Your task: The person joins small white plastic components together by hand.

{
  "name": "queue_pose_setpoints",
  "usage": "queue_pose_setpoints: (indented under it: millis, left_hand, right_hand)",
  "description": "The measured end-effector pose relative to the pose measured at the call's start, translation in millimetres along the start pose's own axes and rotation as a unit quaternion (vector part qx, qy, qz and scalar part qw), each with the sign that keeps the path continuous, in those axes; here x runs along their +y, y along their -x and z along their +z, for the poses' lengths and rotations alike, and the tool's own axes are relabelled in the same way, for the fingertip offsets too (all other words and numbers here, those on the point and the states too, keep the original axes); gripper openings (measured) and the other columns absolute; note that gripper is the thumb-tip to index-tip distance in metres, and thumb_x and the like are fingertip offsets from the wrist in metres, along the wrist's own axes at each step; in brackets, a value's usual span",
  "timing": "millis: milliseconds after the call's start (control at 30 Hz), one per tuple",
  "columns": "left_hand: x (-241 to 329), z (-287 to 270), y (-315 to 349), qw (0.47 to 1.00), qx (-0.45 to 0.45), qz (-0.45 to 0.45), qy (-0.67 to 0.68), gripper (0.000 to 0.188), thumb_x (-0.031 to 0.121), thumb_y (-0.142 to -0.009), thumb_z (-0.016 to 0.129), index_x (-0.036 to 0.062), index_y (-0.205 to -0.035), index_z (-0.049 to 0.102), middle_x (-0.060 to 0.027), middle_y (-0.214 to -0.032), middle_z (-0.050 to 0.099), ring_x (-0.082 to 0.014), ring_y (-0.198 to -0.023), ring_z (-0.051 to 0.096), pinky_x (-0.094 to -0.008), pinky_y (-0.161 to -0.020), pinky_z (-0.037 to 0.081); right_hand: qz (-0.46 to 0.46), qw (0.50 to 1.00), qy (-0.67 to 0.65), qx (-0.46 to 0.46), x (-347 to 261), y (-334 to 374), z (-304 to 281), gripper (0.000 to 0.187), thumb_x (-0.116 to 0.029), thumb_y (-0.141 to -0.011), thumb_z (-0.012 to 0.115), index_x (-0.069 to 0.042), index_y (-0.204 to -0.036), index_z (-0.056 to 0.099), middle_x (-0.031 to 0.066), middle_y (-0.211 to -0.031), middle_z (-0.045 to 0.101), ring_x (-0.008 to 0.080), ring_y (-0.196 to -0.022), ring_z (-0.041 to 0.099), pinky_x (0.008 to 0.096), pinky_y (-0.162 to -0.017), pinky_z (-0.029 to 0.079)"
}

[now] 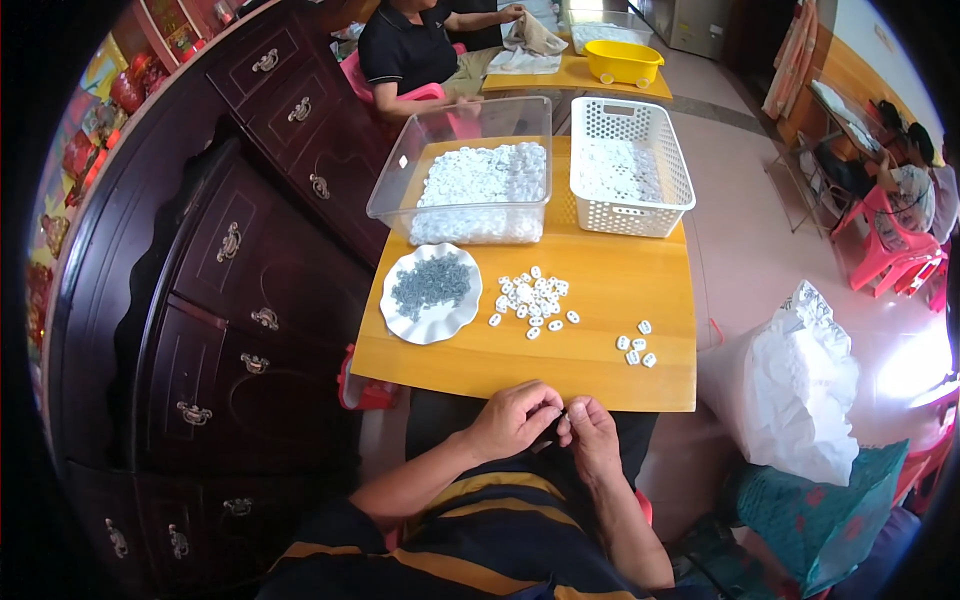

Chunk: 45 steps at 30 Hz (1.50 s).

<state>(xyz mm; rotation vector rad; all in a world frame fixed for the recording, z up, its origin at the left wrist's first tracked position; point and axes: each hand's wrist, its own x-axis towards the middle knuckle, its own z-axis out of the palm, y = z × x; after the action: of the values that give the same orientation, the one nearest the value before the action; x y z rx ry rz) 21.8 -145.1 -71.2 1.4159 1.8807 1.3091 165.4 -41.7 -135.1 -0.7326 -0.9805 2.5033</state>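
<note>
Just past the table's near edge, over my lap, my left hand point(513, 420) and my right hand point(592, 434) meet fingertip to fingertip. Both are closed in a pinch. Something tiny and dark shows between them, too small to name. Ahead on the wooden table point(460, 370) lies a loose pile of small white oval pieces with dark holes point(538, 297). To its left, a white scalloped plate point(433, 331) holds many small grey pieces point(432, 284). A few more white pieces point(638, 344) form a separate group at the right.
Behind the piles stand a clear plastic bin point(395, 205) and a white perforated basket point(640, 222), both holding white pieces. Dark drawers point(240, 260) line the left. A white sack point(790, 390) and a teal bag point(825, 520) stand right. Another person point(410, 50) sits beyond, near a yellow tub point(622, 65).
</note>
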Motion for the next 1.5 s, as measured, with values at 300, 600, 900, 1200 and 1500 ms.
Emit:
queue_pose_setpoints:
  millis: [300, 600, 900, 1200, 1500]
  left_hand:
    - [0, 10, -5, 1.000, -0.012, -0.026, 0.010, 0.005, 0.006, -0.093, 0.063, 0.0008, -0.094, 0.061, -0.0112, -0.080, 0.067, -0.0232, -0.071, 0.067, -0.0339, -0.065, 0.052]
    - [-3, 8, -6, 0.999, 0.010, -0.032, -0.011, 0.003, 0.003, -0.091, 0.063, -0.0002, -0.091, 0.061, -0.0110, -0.078, 0.066, -0.0208, -0.069, 0.066, -0.0321, -0.062, 0.051]
    - [-8, 9, 0, 0.995, -0.004, -0.079, 0.057, 0.003, 0.001, -0.096, 0.060, -0.0015, -0.095, 0.061, -0.0061, -0.078, 0.066, -0.0118, -0.072, 0.067, -0.0263, -0.064, 0.054]
    - [-22, 19, -6, 0.989, -0.032, -0.097, 0.105, 0.004, 0.003, -0.098, 0.060, -0.0015, -0.098, 0.062, -0.0048, -0.083, 0.066, -0.0107, -0.076, 0.065, -0.0263, -0.068, 0.054]
    - [-8, 13, -22, 0.986, -0.028, -0.112, 0.121, 0.006, 0.003, -0.098, 0.060, -0.0022, -0.098, 0.062, -0.0014, -0.083, 0.065, -0.0064, -0.073, 0.061, -0.0214, -0.068, 0.050]
  right_hand:
    - [-0.026, 0.999, 0.016, 0.024, -7, 1, 5, 0.012, -0.013, -0.104, 0.057, -0.003, -0.109, 0.059, 0.0033, -0.091, 0.068, 0.0091, -0.077, 0.061, 0.0222, -0.074, 0.050]
    - [-0.038, 0.998, 0.038, 0.013, -8, 0, 9, 0.010, -0.006, -0.101, 0.059, -0.002, -0.110, 0.059, 0.0043, -0.093, 0.069, 0.0096, -0.080, 0.063, 0.0228, -0.075, 0.051]
    - [-0.047, 0.998, 0.046, 0.019, -2, 2, 8, 0.010, -0.005, -0.099, 0.061, -0.002, -0.109, 0.059, 0.0037, -0.093, 0.068, 0.0108, -0.081, 0.065, 0.0239, -0.077, 0.053]
    - [-0.031, 0.996, 0.072, 0.052, -7, 0, 1, 0.009, -0.006, -0.098, 0.062, -0.001, -0.105, 0.062, 0.0032, -0.088, 0.067, 0.0108, -0.081, 0.064, 0.0240, -0.076, 0.051]
    - [-0.009, 0.998, 0.047, 0.040, -19, -6, 2, 0.011, -0.005, -0.099, 0.060, 0.000, -0.108, 0.060, 0.0031, -0.089, 0.067, 0.0087, -0.082, 0.063, 0.0219, -0.078, 0.050]
